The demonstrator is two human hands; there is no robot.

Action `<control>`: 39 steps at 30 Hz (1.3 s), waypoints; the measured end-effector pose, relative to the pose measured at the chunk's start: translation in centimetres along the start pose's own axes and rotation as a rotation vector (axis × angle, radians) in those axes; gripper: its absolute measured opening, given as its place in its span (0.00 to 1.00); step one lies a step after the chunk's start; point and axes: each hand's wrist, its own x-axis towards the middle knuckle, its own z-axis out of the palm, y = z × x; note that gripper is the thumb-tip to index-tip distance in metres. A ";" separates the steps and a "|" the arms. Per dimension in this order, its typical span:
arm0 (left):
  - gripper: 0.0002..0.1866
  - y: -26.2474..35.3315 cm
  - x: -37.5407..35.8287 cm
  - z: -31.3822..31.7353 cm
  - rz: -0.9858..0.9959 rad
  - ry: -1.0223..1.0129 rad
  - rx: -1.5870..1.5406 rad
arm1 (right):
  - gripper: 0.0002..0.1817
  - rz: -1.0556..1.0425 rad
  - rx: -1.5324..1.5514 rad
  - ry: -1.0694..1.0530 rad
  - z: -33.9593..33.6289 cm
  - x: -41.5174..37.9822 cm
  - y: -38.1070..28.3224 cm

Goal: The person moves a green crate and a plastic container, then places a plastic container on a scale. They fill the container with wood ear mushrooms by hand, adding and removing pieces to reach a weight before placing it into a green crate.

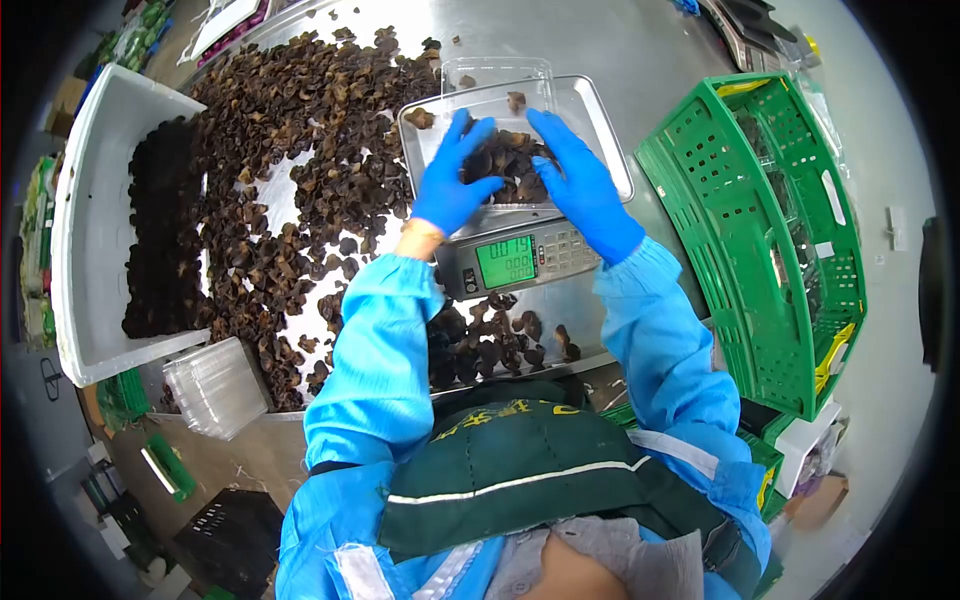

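Note:
Blue gloves cover both hands. On the left side of a clear plastic container (497, 76) lies my left hand (455, 178), its fingers apart at the dark brown mushroom-like pieces (515, 160). My right hand (585, 185) is at the container's right side, fingers spread over the same pieces. The container, its lid flap raised, rests on the metal tray (612, 160) of a digital scale (530, 258) with a lit green display. A few loose pieces lie on the tray's far part. Whether either palm presses the container is hard to tell.
Many brown pieces (290, 150) cover the steel table (600, 40) at left, beside a white foam box (90, 230). Stacked clear containers (215, 385) stand at the near left. A green crate (725, 220) holding packs is at right. More pieces (490, 340) lie before the scale.

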 end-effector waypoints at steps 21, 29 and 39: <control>0.13 -5.4 -13.0 -9.0 -0.867 0.347 -0.120 | 0.06 0.094 0.495 -0.440 8.2 -14.2 -3.5; 0.25 3.0 -2.8 -3.4 -0.469 0.051 -0.455 | 0.11 0.325 0.612 0.175 1.4 -4.8 -2.8; 0.25 -3.7 3.7 -4.5 -0.192 0.218 0.293 | 0.16 0.214 0.050 0.064 -1.2 3.7 1.2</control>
